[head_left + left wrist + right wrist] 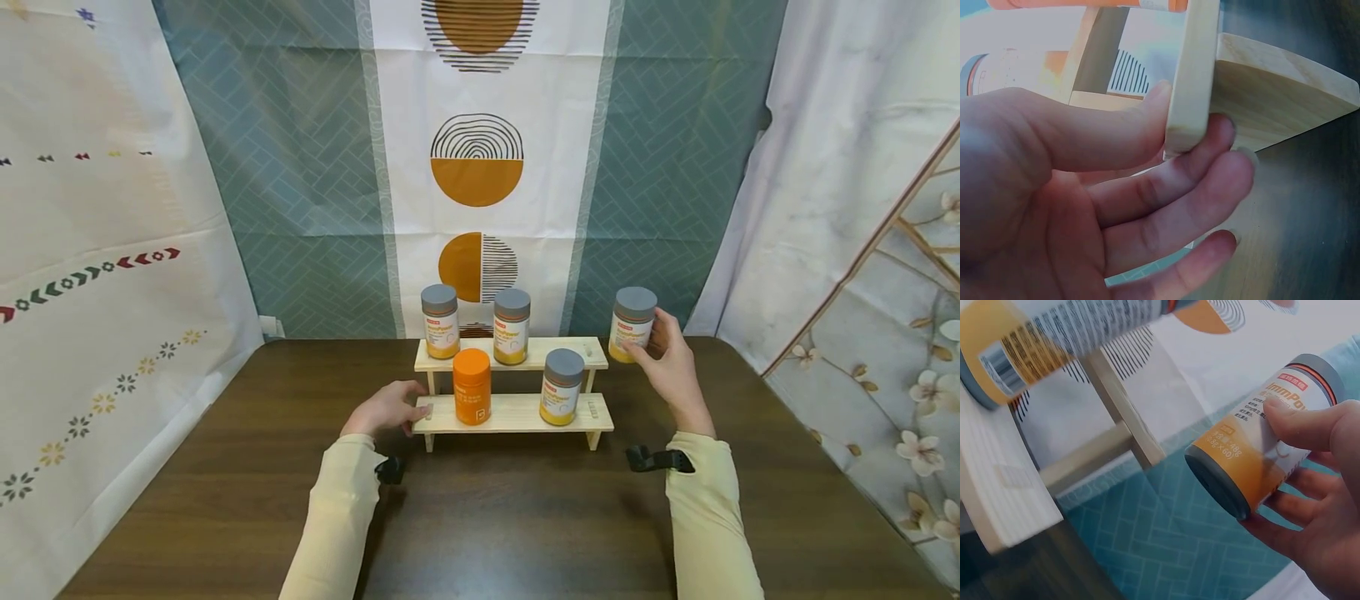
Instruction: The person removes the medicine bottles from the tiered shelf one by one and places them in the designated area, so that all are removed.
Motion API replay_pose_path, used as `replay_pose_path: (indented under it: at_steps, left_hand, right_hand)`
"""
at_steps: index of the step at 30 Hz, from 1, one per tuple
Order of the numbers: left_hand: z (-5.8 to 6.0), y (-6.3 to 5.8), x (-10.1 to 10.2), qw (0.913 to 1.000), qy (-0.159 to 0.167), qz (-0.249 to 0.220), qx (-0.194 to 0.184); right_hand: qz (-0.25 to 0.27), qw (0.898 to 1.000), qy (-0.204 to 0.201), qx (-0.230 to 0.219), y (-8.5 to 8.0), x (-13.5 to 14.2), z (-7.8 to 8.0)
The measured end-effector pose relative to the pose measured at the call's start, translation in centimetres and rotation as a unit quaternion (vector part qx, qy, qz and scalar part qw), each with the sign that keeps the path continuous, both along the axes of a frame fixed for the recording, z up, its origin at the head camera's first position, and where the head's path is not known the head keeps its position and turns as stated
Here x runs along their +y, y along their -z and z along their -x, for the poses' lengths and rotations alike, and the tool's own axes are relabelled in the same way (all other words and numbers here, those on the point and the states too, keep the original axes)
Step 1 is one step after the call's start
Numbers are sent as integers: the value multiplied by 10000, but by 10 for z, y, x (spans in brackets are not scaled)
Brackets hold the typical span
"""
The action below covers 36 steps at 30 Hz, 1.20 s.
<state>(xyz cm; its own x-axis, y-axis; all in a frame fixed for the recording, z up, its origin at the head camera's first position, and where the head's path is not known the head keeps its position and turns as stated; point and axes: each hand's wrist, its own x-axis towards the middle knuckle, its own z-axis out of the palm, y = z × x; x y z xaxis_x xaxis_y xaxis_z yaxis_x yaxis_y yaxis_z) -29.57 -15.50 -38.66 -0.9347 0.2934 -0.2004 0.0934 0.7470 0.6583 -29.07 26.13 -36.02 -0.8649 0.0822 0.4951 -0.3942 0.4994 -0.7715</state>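
My left hand (pixel 385 407) pinches the left end of the lower shelf of a two-tier wooden rack (pixel 517 414); in the left wrist view the thumb lies above the board (pixel 1192 81) and fingers below it. To the right of the rack, my right hand (pixel 670 367) holds a supplement bottle (pixel 633 321) with a grey lid and a white and yellow label, raised beside the upper shelf. Two similar bottles, one at the left (pixel 441 323) and one mid-shelf (pixel 512 327), stand on the upper tier. On the lower tier are an orange bottle (pixel 472 387) and another grey-lidded bottle (pixel 561 388).
The rack stands on a dark wooden table (pixel 517 517). Behind it hangs a teal and white curtain (pixel 300 183) with circle patterns. Patterned white cloths hang at the left (pixel 112 275) and the right (pixel 885 367).
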Motion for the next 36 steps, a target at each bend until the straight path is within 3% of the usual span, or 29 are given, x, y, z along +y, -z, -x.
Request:
replay_pose_path:
  at_steps: [6, 12, 22, 28, 36]
  left_hand:
    - [1, 2, -1, 10000, 1, -7, -24]
    - [-1, 2, 0, 10000, -28, -36, -60]
    - [-1, 1, -1, 10000, 25, 5, 11]
    - [-1, 1, -1, 10000, 25, -13, 17]
    - [-2, 2, 0, 9997, 87, -177, -140]
  right_hand:
    - [43, 9999, 123, -34, 1, 11, -2]
    - [89, 9999, -88, 38, 7, 21, -3]
    - [-147, 9989, -227, -385, 18, 32, -2]
    - [-436, 9964, -92, -723, 24, 38, -2]
    - [-750, 9938, -29, -820, 32, 46, -1]
